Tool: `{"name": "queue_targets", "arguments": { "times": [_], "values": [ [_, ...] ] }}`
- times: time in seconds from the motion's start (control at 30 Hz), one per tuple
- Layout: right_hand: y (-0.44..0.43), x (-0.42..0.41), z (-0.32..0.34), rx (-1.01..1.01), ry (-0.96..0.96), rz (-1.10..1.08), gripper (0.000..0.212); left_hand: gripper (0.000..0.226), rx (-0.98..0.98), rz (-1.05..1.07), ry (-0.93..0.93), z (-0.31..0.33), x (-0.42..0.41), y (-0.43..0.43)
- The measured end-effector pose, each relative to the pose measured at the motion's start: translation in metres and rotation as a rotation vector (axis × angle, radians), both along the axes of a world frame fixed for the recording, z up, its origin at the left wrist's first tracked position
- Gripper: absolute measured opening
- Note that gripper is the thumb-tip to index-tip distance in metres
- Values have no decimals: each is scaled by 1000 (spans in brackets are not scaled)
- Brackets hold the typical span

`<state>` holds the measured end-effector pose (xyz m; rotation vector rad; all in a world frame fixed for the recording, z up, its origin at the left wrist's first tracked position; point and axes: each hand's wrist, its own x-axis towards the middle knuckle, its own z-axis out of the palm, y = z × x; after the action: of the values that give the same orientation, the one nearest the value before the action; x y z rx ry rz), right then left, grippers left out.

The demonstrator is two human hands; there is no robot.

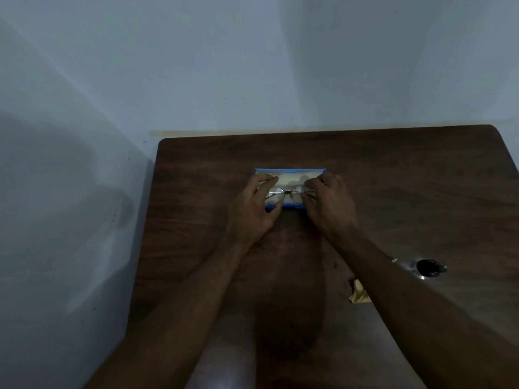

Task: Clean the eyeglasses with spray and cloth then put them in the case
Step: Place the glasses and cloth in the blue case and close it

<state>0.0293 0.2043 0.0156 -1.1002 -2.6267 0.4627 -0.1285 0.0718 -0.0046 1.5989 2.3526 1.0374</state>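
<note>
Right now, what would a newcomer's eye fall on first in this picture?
Two hands meet at the middle of the brown table: the left hand and the right hand hold round eyeglasses by their ends at an open blue case. Nearer, a crumpled yellow cloth shows beside the right forearm, and a dark round object lies further right.

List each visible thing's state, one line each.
Case: open, on the table.
Eyeglasses: held over the Case.
Cloth: crumpled, loose on the table.
Spray bottle: on the table, not held.
Left hand: pinches the Eyeglasses.
Right hand: pinches the Eyeglasses.
</note>
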Motion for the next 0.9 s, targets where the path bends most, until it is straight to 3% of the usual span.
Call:
{"name": "queue_targets", "arguments": {
  "times": [0.4,0.6,0.9],
  "values": [
    [-11,7,5,-87,36,-11,34,50,37,87,-37,3,9,-18],
    [-58,64,18,-54,177,-74,27,42,67,57,-203,16,71,-42],
    [-124,177,8,-211,-22,-224,19,31,-179,-61,-469,8,167,-56]
  ]
}}
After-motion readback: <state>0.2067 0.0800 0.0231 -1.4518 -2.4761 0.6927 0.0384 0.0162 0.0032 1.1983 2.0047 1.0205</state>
